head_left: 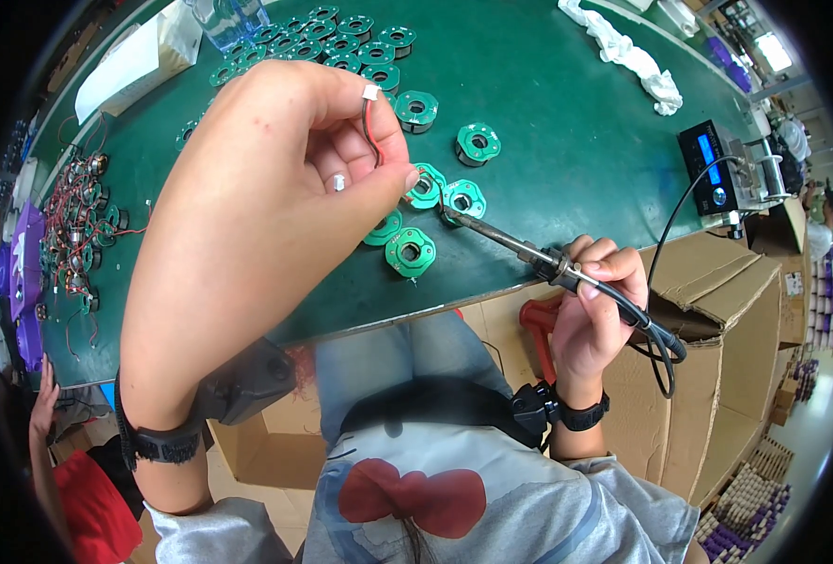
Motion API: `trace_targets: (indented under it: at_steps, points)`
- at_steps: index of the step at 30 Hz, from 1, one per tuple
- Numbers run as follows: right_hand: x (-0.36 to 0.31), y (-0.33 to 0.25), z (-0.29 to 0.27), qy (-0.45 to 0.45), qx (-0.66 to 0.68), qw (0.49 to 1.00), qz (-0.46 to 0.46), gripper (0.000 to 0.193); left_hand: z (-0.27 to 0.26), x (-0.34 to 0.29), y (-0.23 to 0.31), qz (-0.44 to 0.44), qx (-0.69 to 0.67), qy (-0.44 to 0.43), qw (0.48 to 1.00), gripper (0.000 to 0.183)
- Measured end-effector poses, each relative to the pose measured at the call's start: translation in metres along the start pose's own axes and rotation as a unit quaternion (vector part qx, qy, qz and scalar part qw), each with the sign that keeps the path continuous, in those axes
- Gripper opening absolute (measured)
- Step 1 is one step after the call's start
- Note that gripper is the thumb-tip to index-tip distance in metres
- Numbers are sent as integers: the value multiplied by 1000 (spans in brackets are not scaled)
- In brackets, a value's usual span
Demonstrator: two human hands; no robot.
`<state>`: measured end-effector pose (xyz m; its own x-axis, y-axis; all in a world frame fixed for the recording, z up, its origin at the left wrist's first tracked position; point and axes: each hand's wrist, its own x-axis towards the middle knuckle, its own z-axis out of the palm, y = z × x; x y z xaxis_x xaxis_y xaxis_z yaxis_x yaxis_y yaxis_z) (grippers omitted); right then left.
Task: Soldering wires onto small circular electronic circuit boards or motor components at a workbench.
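Note:
My left hand (294, 155) is closed, pinching a thin red-and-black wire lead (372, 133) with a white plug at its upper end. A second white plug (338, 182) shows against its palm. My right hand (602, 291) grips a soldering iron (501, 238) by its handle, the tip pointing left. That tip reaches the edge of a round green circuit board with a coil (463, 200), close to my left fingertips. Another green board (426, 187) touches it on the left, partly behind my thumb. A third board (410, 252) lies nearer to me. Exact tip contact is too small to tell.
Several green boards (341, 44) cluster at the back of the green table (567, 141). Wired boards (83, 221) pile up at left beside a purple bin (27, 273). A soldering station (715, 169) stands at right, above cardboard boxes (717, 310). A person's hand (44, 399) shows at far left.

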<state>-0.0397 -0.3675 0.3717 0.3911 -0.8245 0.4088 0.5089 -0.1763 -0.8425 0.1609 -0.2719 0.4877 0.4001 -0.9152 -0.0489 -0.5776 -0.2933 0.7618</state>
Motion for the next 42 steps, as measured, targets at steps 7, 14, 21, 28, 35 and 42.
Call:
trace_targets:
  at_steps: [7,14,21,28,35,42]
  points:
    - [0,0,-1,-5,-1,1000,-1,11,0,0,-1,4,-7,-1,1000,7]
    - [0,1,-1,-5,-2,1000,-4,11,0,1,-1,11,-5,-3,1000,7]
    - [-1,1,0,-11,-6,1000,-9,11,-3,0,-2,15,6,-6,1000,6]
    - [0,4,2,-13,-8,1000,-7,11,-5,0,-3,8,11,-4,1000,7]
    - [2,-6,-9,2,-39,999,-33,11,-2,5,-6,82,50,3,995,8]
    - [-8,0,-3,-17,-1,998,55,11,5,-12,4,-12,-85,71,994,9]
